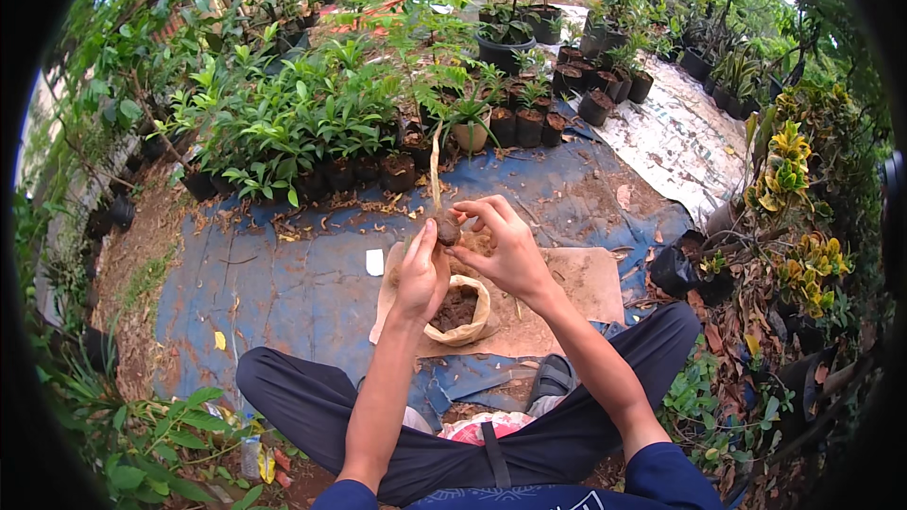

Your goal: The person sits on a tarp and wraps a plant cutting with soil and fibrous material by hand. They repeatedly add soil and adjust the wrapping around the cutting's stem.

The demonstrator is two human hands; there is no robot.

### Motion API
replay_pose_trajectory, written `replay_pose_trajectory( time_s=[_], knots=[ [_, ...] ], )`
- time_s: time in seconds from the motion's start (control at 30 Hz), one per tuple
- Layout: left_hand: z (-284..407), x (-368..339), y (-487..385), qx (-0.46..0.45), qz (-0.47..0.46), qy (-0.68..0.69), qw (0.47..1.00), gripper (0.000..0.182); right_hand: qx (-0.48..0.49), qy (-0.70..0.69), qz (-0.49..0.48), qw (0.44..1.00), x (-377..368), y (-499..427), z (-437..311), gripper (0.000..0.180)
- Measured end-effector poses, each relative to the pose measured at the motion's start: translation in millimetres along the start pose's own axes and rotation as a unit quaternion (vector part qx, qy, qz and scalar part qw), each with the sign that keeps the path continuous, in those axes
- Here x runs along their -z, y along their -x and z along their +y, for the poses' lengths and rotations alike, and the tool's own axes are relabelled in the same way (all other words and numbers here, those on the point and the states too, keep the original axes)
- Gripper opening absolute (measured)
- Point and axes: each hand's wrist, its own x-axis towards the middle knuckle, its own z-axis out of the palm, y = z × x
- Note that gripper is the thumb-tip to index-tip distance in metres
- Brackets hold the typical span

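A round ball of dark soil (448, 229) is held up in front of me, with a pale, bare stem (435, 166) rising out of its top. My left hand (424, 280) supports the ball from the left, its fingers upright against it. From the right, my right hand (506, 248) curls round the ball, thumb at its lower edge and index finger near its top. Below the hands stands a rolled-down, pale bag (485, 319) filled with loose brown soil (455, 308). It rests on a tan sheet (574, 290), where a heap of brown fibre is partly hidden behind my right hand.
A blue tarp (269, 290) covers the ground, with a small white piece (374, 262) on it. Leafy seedlings (305, 113) in black bags line its far side, beside a potted aloe-like plant (471, 124). Black pots and dry branches (740, 241) crowd the right.
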Motion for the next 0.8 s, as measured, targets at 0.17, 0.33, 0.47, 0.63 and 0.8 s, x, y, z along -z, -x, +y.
replay_pose_trajectory(
  time_s=[0.17,0.33,0.47,0.63,0.8],
  knots=[
    [-7,8,1,0.049,0.010,-0.065,0.997,0.045,0.118,0.087,-0.049,0.988,5,2,6,0.053],
    [-12,15,-4,0.078,0.065,-0.156,0.982,0.050,0.139,0.127,-0.032,0.982,10,-2,13,0.047],
    [-5,18,-2,0.049,0.036,-0.263,0.963,0.056,0.024,0.088,-0.012,0.996,10,0,10,0.043],
    [-5,12,-4,-0.052,0.096,-0.298,0.948,0.053,-0.112,-0.038,-0.066,0.991,10,3,9,0.041],
    [-3,11,-3,-0.066,0.092,-0.294,0.949,0.051,-0.200,-0.209,-0.113,0.951,4,0,12,0.041]
  ],
)
